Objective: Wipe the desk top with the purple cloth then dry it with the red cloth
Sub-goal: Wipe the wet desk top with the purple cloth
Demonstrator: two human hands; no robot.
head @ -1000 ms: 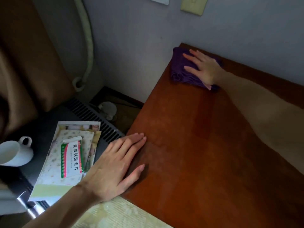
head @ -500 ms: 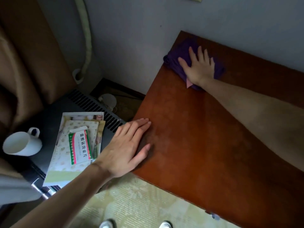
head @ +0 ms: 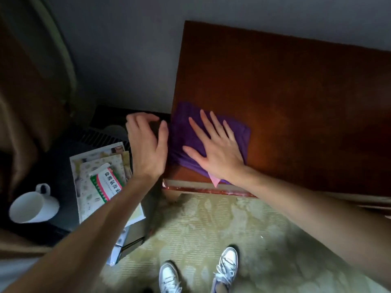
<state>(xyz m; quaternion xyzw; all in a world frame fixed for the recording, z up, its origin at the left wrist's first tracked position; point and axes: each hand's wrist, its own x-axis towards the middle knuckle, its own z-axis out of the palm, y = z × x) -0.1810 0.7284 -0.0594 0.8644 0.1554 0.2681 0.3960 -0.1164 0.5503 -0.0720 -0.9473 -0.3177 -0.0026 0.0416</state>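
The purple cloth (head: 208,142) lies at the front left corner of the desk (head: 296,102), its left edge at or just over the desk's side edge, and the right hand (head: 213,150) presses it flat with fingers straight and spread, gripping nothing. A push further left or toward the front could carry the cloth off the corner, since a flat palm pins it only by friction; it would then drop to the floor or onto the things below. The left hand (head: 147,144) hovers just beside the desk's left edge, fingers loosely curled and holding nothing, thumb near the cloth; I judge it placed to catch or guard, but it could equally get in the way of the stroke. A small pink tag (head: 214,180) sticks out from under the cloth near the front edge. The red cloth is not in view, so drying looks some way off. The desk is dark reddish wood set against a grey wall, and most of its top shows bare. To the left, lower down, a dark surface carries a white cup (head: 31,206) and a stack of papers (head: 95,176) with a red, white and green box (head: 108,183) on top. Below are patterned pale carpet (head: 254,240) and white shoes (head: 225,265).
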